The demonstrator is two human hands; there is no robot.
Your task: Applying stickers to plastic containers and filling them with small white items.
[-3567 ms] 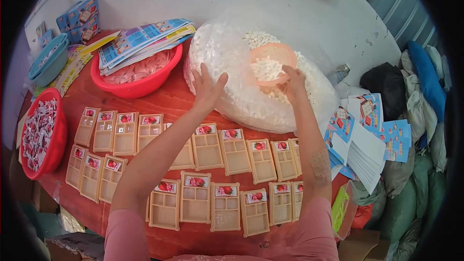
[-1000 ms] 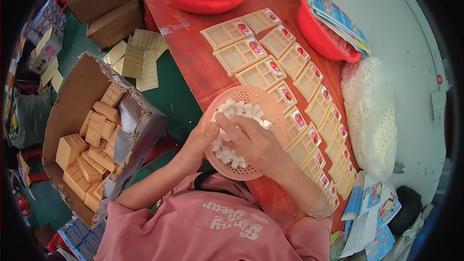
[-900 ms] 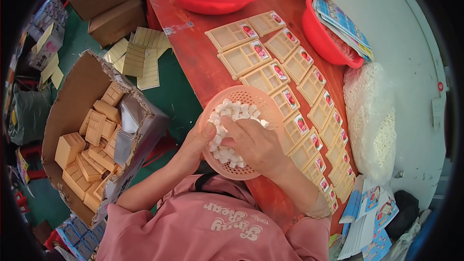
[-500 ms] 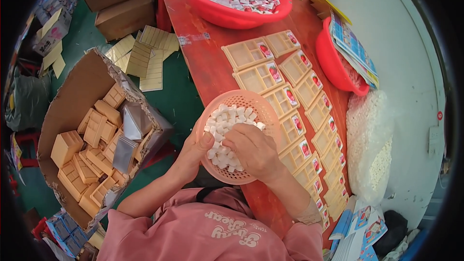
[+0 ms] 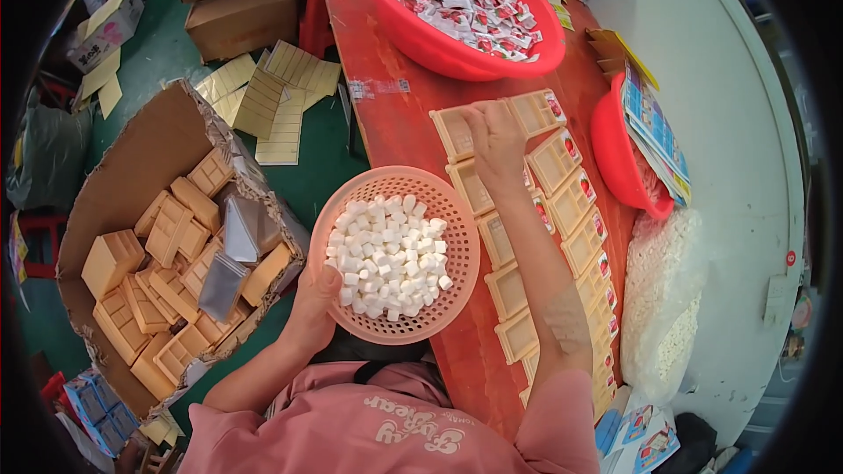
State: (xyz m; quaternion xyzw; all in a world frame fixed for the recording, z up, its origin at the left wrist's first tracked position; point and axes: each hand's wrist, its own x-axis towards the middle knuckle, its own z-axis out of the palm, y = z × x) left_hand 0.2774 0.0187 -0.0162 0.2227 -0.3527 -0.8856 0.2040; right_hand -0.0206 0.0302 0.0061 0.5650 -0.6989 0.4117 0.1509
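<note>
My left hand (image 5: 312, 307) grips the near left rim of a round peach plastic basket (image 5: 463, 237) with a holed wall. White marshmallows (image 5: 386, 254) fill its bottom. Stretched out over the red table, my right hand (image 5: 499, 145) is above the farthest beige compartment tray (image 5: 452, 133). Its fingers are pinched together, and whatever they hold is hidden. Rows of similar trays (image 5: 553, 162) run toward me along the table, many with a small strawberry-printed packet (image 5: 571, 149) in one compartment. My right forearm covers part of the rows.
A large red basin (image 5: 413, 39) of wrapped packets stands at the table's far end. Left of me is an open cardboard box (image 5: 132, 154) of beige trays. A second red basin (image 5: 606, 132) and a clear bag of white pieces (image 5: 663, 298) lie by the right wall.
My right hand has left the marshmallows and moved away from me to the farthest trays. The basket has shifted slightly left, still in my left hand.
</note>
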